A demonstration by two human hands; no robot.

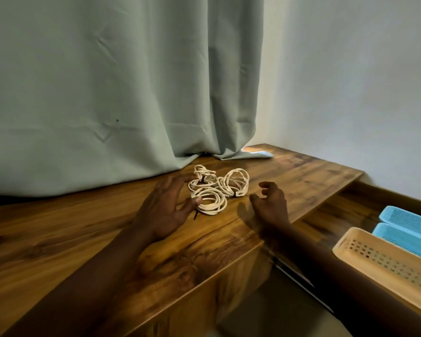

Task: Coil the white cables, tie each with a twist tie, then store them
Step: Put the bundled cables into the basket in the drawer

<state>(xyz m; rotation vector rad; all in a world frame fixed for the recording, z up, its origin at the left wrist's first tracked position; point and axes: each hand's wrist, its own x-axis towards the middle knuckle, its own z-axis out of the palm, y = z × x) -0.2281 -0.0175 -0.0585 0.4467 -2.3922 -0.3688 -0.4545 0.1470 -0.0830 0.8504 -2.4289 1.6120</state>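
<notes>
Sage curtain (107,93) and white wall (350,81) back a wood-grain desk (301,171), where three tied white cable coils (214,206) lie near the curtain. The left hand (167,210) spreads straight fingers beside them; the right hand (271,205) hovers loosely curled, empty. A beige basket (365,242) sits lower right.

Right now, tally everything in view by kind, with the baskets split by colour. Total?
White cable coils: 3
Black twist ties: 3
Blue baskets: 2
Tan basket: 1
Hands: 2
Total: 11
</notes>
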